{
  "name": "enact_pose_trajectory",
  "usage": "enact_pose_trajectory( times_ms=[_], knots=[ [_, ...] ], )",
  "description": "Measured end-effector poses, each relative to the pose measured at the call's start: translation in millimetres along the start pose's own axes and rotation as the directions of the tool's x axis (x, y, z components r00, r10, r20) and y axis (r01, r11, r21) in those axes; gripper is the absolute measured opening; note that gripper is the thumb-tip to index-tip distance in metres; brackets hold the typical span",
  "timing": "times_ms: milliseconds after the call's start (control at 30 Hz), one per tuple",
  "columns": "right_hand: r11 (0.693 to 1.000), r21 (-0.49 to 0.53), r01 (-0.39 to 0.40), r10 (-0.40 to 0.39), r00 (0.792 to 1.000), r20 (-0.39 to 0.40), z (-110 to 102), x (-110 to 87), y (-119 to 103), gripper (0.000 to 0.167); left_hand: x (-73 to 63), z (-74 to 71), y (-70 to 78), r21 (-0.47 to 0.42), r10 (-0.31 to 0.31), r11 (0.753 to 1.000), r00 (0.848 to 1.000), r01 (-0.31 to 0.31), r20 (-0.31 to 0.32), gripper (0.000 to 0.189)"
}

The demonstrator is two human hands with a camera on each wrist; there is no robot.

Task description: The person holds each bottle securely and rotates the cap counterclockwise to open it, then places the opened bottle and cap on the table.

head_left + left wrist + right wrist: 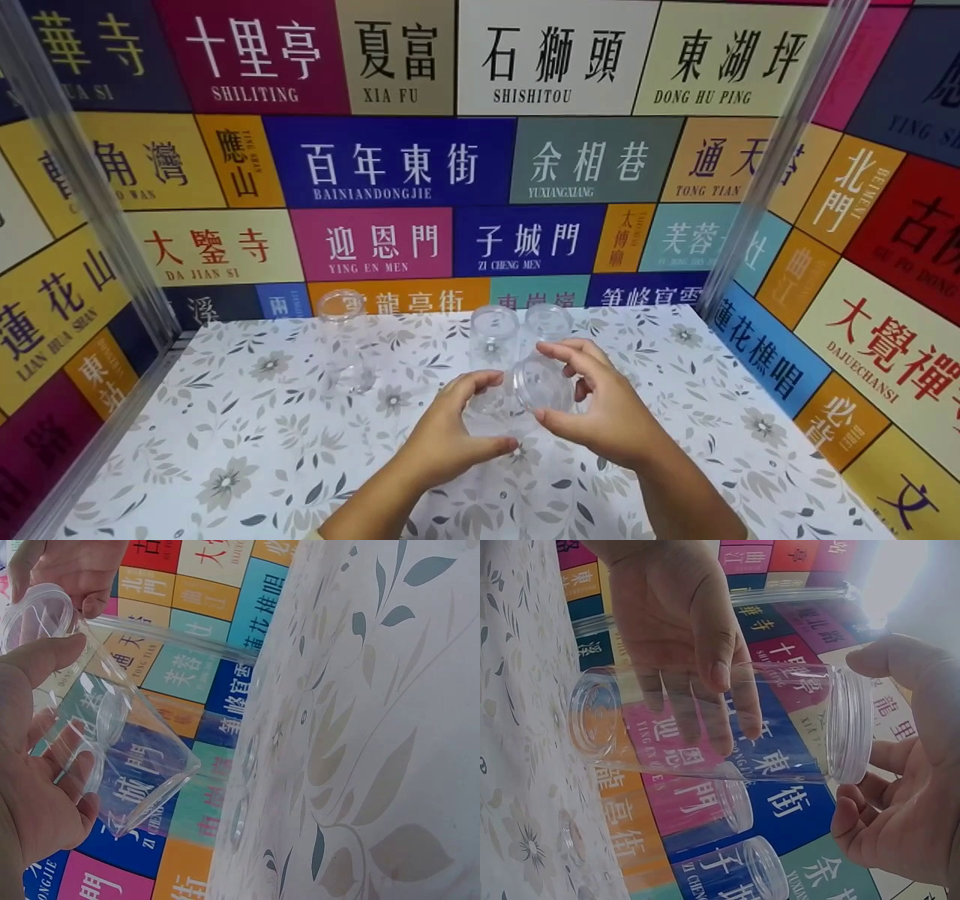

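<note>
The right hand (pixel 596 409) is gripping a clear jar (pixel 795 735) by its top end, over the patterned table (pixel 225 442) — the left hand (pixel 450 431) is curving wide beside it, contact unclear. 2 similar jars (pixel 494 324) are standing behind; 1 more jar (pixel 341 309) is standing farther left.

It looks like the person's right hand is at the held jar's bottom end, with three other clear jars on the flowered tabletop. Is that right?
Not quite: the right hand is at the lid end of the held jar, as the right wrist view shows. The three other clear jars are indeed on the flowered tabletop.
</note>
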State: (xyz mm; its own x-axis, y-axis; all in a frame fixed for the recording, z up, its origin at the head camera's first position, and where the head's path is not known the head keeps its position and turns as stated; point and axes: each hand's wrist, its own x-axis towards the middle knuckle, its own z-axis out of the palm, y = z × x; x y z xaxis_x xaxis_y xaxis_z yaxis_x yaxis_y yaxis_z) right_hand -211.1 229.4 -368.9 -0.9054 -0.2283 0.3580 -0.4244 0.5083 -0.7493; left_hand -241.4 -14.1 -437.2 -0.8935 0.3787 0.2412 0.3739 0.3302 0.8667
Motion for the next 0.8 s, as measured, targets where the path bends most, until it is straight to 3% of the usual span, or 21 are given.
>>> enact_pose_trajectory(
  times_ms=[400,633,800],
  knots=[
    [0.996,-0.004,0.089,-0.089,0.995,0.034,-0.4,-1.2,1.4,0.083,1.5,1.3,-0.5,-0.015,-0.004,1.0,1.0,0.004,0.002,0.079],
    [0.999,0.017,0.039,-0.04,0.999,0.017,-1.0,-0.4,0.7,0.091,0.3,0.2,0.6,0.001,0.0,1.0,1.0,0.0,-0.007,0.078],
    [0.999,0.035,-0.025,0.025,1.0,-0.015,-2.2,1.2,0.0,0.086,0.3,-0.2,0.6,-0.003,-0.006,1.0,1.0,0.006,-0.008,0.076]
  ],
)
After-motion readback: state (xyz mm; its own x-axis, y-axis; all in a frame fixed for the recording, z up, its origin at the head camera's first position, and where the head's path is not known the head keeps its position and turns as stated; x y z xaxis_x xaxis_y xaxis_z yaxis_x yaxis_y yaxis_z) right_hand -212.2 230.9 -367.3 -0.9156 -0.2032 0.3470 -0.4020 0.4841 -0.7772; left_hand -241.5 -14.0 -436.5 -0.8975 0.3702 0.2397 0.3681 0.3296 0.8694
